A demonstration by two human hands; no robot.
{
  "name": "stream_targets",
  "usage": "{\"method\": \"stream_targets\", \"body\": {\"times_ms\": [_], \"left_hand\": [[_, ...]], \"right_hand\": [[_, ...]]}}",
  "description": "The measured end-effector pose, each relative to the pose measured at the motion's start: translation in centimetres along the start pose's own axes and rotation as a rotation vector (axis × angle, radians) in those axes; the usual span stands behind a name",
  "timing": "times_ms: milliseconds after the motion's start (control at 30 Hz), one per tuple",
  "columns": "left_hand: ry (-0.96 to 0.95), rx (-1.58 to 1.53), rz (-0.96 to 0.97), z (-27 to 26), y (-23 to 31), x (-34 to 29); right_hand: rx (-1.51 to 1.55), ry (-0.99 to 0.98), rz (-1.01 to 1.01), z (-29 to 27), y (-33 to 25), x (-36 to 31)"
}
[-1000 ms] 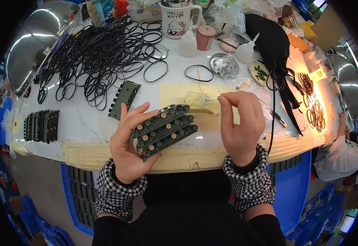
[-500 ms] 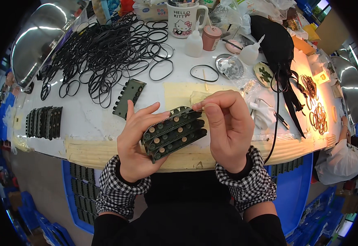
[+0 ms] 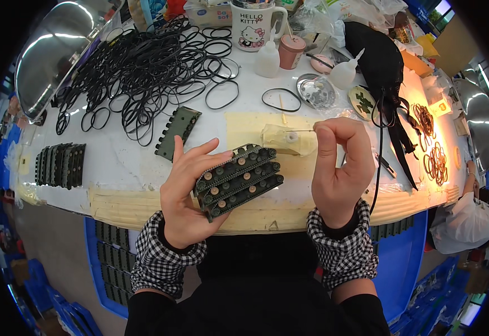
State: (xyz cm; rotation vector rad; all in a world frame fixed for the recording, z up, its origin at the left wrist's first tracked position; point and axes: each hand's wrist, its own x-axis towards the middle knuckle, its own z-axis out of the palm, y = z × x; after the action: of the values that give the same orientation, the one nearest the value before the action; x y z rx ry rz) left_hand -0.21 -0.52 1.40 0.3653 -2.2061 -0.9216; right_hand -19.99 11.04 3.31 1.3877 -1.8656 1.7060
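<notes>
My left hand (image 3: 184, 193) grips a stack of dark green toothed plastic strips (image 3: 238, 180), which carry rows of small round dark and tan wheel-like discs. The stack is tilted, its discs facing up. To its right, my right hand (image 3: 342, 162) pinches a thin needle-like rod (image 3: 305, 131) between thumb and forefinger. The rod points left, its tip over a block wrapped in yellowish tape (image 3: 300, 143) with a small whitish spot on top. Another dark green toothed part (image 3: 178, 133) lies behind my left hand.
A heap of black rubber loops (image 3: 149, 73) covers the back left. Several green strips (image 3: 61, 166) stand at the far left. Behind the block are a metal dish (image 3: 315, 89), squeeze bottles (image 3: 266, 60) and a mug (image 3: 250, 28). A black bag (image 3: 374, 53) lies on the right.
My right hand has moved right, away from the stack, and the rod's tip is now over the taped block. My left hand and the stack have hardly moved.
</notes>
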Motion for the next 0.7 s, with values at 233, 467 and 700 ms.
{"method": "stream_targets", "body": {"times_ms": [233, 467, 700], "left_hand": [[0.02, -0.021, -0.011, 0.1, -0.1, 0.0], [0.014, -0.04, -0.044, 0.0, -0.2, -0.1], [-0.003, -0.023, -0.045, 0.0, -0.1, 0.0]], "right_hand": [[-0.367, -0.153, -0.183, -1.2, -0.1, 0.5], [0.4, -0.16, 0.068, 0.4, -2.1, -1.1], [0.486, -0.172, 0.151, 1.5, -1.8, -1.8]]}}
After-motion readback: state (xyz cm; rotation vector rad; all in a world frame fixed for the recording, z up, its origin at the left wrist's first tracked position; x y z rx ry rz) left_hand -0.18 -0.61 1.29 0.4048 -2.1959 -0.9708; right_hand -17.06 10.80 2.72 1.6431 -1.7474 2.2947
